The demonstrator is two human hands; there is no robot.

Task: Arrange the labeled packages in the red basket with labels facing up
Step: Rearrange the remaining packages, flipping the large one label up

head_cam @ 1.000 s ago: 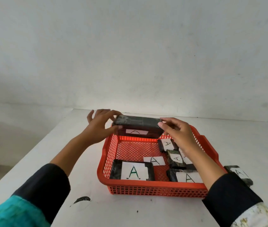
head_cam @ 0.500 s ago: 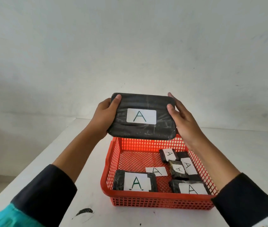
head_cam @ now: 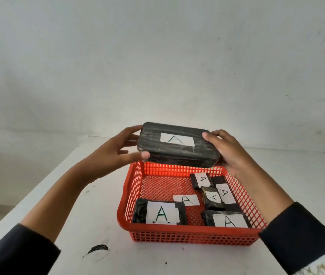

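Note:
A large black package [head_cam: 177,149] with a white "A" label on top hangs above the far end of the red basket [head_cam: 189,236]. My left hand [head_cam: 116,151] grips its left end and my right hand [head_cam: 229,151] grips its right end. Inside the basket lie several smaller black packages with "A" labels facing up: one at the near left [head_cam: 160,214], one at the near right [head_cam: 227,221], and a cluster along the right side [head_cam: 212,195]. A loose white "A" label [head_cam: 186,199] lies on the basket floor. The far left of the basket floor is bare.
The basket stands on a white table [head_cam: 90,205] against a pale wall. A black smudge [head_cam: 98,250] marks the table near the front, left of the basket. The table's left edge runs diagonally at the left.
The large package came up off the basket's far rim, was tipped with its label toward me, and has now been lowered and laid flatter, label up, over the basket's far end.

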